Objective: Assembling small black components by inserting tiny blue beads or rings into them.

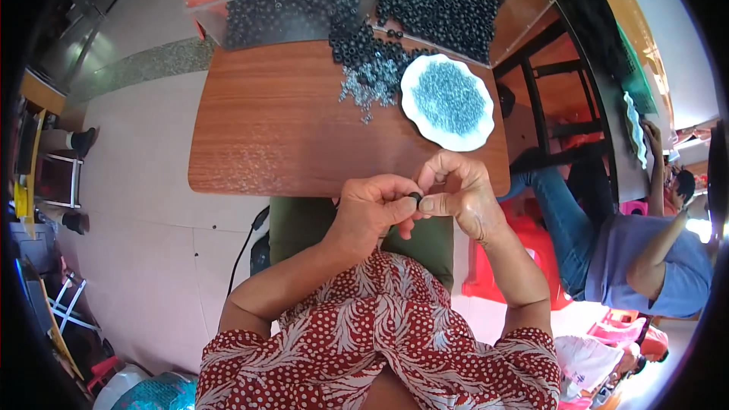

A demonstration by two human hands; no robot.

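Note:
Just off the near edge of the brown table (304, 114), my two hands meet over a small round black piece (414, 197). My left hand (370, 209) pinches it between thumb and fingertips. From the other side, my right hand (462, 196) brings its thumb and forefinger against the same piece; whether a smaller part sits between them is hidden. Beyond my right hand stands a white scalloped plate (446, 142) filled with tiny clear parts (446, 97). More clear parts (370, 83) are strewn beside it, next to loose black pieces (353, 47).
Clear plastic bins (209, 19) at the far edge hold heaps of black pieces (437, 19). A person in a blue shirt (645, 258) sits at right by another table (607, 91). A red plastic stool (512, 266) stands near my right elbow.

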